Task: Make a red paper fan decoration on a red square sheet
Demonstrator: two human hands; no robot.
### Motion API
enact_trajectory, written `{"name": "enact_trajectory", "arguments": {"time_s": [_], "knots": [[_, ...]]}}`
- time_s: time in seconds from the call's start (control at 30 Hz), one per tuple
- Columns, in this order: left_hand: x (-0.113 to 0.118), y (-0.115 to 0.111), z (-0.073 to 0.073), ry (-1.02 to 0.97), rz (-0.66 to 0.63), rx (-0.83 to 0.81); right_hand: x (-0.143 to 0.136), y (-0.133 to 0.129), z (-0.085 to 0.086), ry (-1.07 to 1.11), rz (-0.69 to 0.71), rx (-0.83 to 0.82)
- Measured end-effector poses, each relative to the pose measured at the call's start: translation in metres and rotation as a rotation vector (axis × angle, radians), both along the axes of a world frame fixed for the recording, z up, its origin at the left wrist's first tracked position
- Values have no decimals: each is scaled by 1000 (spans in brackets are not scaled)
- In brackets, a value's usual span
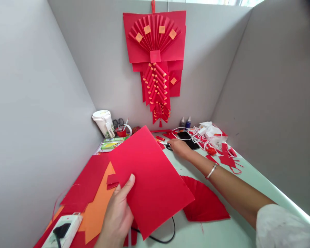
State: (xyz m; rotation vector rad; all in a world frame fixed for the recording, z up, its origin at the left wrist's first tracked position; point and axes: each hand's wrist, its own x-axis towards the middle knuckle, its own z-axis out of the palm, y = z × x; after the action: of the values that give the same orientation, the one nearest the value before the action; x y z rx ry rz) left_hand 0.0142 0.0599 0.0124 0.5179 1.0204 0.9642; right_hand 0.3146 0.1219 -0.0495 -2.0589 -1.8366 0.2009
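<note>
The left hand's (pixel 119 213) fingers clasp a stiff red rectangular card (pixel 155 186), thumb flat on its face and the other fingers behind; it's tilted, held up over the pale green table (pixel 237 206). Taking that card as the clock's centre, the right hand (pixel 179 148) is out at 1 o'clock, fingers bent down at the black-handled metal scissors (pixel 168 146). I can't tell from here whether they've closed on them. Just beside that hand lies a black phone (pixel 189 140). Farther out, 2 small dark bottles (pixel 185 124) stand at 1 o'clock, and a heap of white strings and scraps (pixel 208 132) sits at 2. A pleated red paper fan (pixel 206 201) lies at 4, orange paper sheets (pixel 99 206) at 8, and a white lidded tub (pixel 103 123) at 11. Up at 12 hangs a red paper firecracker decoration (pixel 157 39).
</note>
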Motion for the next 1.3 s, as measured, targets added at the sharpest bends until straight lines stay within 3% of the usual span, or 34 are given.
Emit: {"name": "enact_trajectory", "arguments": {"time_s": [0.17, 0.4, 0.57, 0.73, 0.77, 0.9, 1.03, 1.3], "knots": [[1, -3, 4, 0, -27, -3, -3, 13, -13, -51, -16, -85], [-3, 2, 3, -42, 60, 32, 0, -4, -5, 94, -97, -39], [-6, 5, 0, -80, 118, 91, -2, -56, 7, 405, -98, 44], [-6, 7, 3, -92, 137, 208, -22, -131, 21, 741, 5, 60], [-6, 7, 4, -87, 146, 211, -28, -146, 23, 914, 46, 48], [-4, 8, 4, -77, 160, 207, -47, -186, 25, 1186, 119, -18], [-2, 10, 2, -69, 181, 207, -58, -200, 21, 1197, 194, 6], [0, 11, 0, -35, 177, 193, -59, -203, 21, 991, 232, 36]]}}
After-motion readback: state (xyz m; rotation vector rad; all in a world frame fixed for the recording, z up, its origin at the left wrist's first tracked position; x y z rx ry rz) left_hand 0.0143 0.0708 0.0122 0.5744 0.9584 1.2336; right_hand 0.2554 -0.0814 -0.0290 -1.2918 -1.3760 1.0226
